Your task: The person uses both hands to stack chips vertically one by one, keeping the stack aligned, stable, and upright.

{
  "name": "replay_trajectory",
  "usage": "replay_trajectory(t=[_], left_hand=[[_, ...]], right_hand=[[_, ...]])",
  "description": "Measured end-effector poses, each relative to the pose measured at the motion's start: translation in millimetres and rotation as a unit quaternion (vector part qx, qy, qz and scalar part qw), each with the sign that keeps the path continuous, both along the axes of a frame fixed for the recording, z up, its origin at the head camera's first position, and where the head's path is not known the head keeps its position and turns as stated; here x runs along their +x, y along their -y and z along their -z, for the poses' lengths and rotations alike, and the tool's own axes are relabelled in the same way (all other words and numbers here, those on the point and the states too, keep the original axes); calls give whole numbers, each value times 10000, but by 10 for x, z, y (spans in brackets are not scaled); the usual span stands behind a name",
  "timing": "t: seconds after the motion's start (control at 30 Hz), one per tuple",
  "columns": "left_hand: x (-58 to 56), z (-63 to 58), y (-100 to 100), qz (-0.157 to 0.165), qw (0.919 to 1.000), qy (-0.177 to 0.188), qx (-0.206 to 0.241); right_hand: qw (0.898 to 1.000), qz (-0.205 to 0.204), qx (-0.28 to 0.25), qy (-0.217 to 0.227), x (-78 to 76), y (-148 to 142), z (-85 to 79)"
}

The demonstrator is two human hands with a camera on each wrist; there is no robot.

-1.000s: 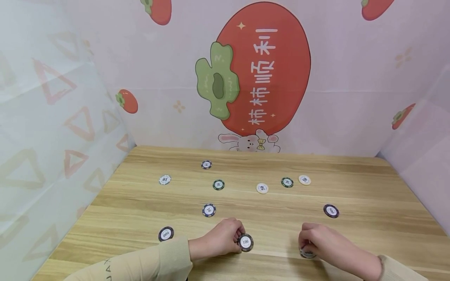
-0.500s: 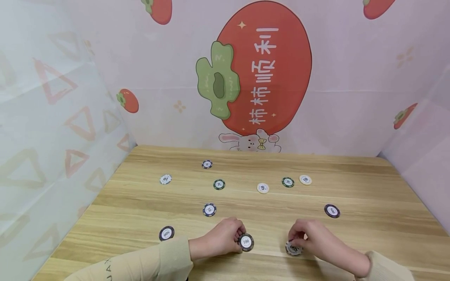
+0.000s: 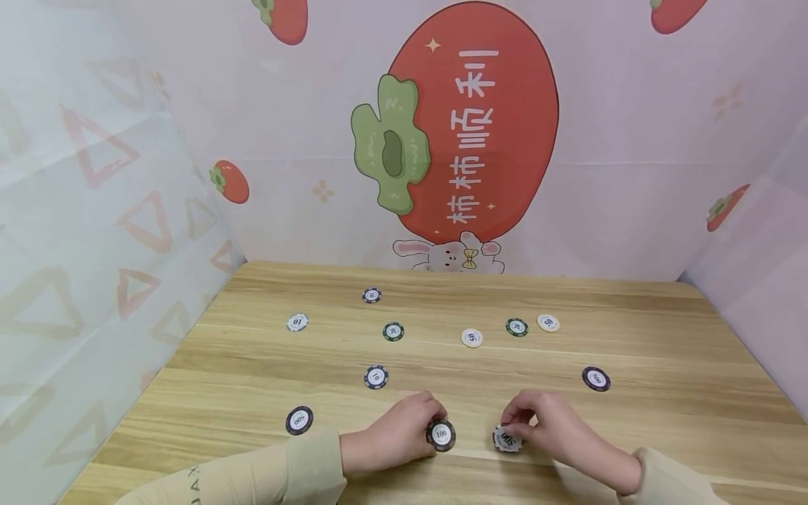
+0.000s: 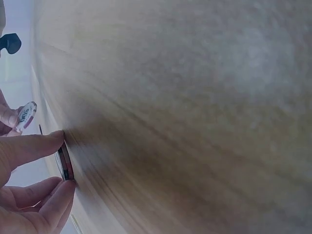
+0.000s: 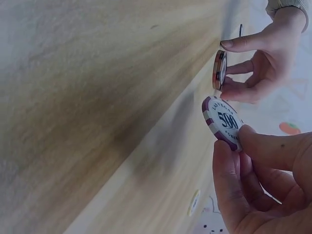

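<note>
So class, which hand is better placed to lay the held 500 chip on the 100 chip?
Probably the right hand: it pinches the 500 chip, raised above the table near the 100 chip, which the left hand holds.

Persimmon-print backdrop (image 3: 492, 140) behind wooden table (image 3: 470, 379)

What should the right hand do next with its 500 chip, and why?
Maybe the right hand should ease its 500 chip left, over the 100 chip: the 500 chip is held off the table, the left hand holds the 100 chip by its edge, and a gap separates them.
</note>
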State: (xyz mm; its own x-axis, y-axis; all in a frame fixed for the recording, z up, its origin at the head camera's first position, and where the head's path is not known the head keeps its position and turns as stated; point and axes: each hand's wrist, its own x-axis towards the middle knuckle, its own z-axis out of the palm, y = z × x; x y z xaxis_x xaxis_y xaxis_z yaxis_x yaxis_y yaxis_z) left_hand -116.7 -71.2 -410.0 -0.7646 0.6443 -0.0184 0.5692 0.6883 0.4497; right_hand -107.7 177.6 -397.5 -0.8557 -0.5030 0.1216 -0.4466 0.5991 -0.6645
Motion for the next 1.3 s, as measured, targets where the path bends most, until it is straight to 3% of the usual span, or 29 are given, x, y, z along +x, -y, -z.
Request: replay_trajectory(t=[0.4,0.7,1.1,1.3], left_hand=[[19,2,-7,65,9997,-193,-97],[8,7,-4,110,9995,-266,-89],[-6,16,1,88,9998,-147,-44],[-15,8,4,58,10000,-54,-50]], right_hand=[[9984,29,-417,373,-9,126,76],[9929,274,-732,900,-2,215,126],[9706,444,-1385,1916,-1,332,204],[9620,529,-1495,2222,-25,399,217]])
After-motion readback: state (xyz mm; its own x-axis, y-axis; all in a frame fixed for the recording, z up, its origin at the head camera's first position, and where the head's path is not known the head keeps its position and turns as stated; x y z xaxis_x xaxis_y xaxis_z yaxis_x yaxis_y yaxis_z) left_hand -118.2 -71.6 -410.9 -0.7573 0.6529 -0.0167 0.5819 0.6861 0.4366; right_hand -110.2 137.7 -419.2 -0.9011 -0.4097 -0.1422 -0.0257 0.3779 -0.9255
